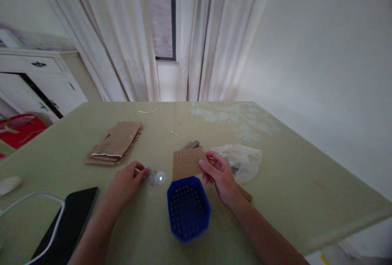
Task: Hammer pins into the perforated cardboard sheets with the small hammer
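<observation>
From where I stand, the work in hand looks like sorting small screws [152, 178] against a punched cardboard piece [186, 163]. The right hand [223, 177] pinches that piece by its right edge, thumb on top, holding it at the far rim of a blue basket [189, 212]; whether the two touch, I can't tell. The left hand [128, 180] has its fingers drawn together at the screws, beside a clear round disc [160, 177], though I can't make out if one is pinched. The next move, I'd judge, calls for a fine fingertip grip on the left and a steady card on the right. Between the screws and the basket the gap is narrow, with the disc in it. A crumpled plastic bag [252, 159] crowds the right hand's far side; a cardboard stack [118, 140] sits beyond the left. The counter's [290, 183] right edge is well away, leaving elbow room there.
</observation>
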Motion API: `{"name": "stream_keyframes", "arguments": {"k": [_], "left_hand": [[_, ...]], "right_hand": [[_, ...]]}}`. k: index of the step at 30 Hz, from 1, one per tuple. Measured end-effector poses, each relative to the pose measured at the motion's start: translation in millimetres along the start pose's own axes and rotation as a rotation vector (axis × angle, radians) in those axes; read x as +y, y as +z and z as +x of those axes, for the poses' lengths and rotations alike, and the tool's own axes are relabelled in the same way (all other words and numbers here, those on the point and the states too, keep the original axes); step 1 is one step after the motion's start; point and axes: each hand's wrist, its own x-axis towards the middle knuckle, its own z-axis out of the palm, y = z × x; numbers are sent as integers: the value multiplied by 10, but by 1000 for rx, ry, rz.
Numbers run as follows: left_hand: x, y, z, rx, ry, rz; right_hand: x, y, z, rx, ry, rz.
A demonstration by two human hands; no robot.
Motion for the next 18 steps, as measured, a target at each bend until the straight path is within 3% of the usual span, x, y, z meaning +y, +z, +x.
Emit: {"name": "stream_keyframes", "arguments": {"k": [3, 8, 13, 18], "left_hand": [[104, 54, -46, 91, 28, -50], [473, 170, -272, 158, 223, -260], [703, 287, -454, -1, 409, -705], [690, 316, -446, -97, 331, -959]], "right_hand": [[47, -48, 61, -43, 68, -56], [142, -94, 142, -70, 100, -77], [150, -84, 144, -117, 59, -63], [132, -99, 125, -175, 23, -36]]}}
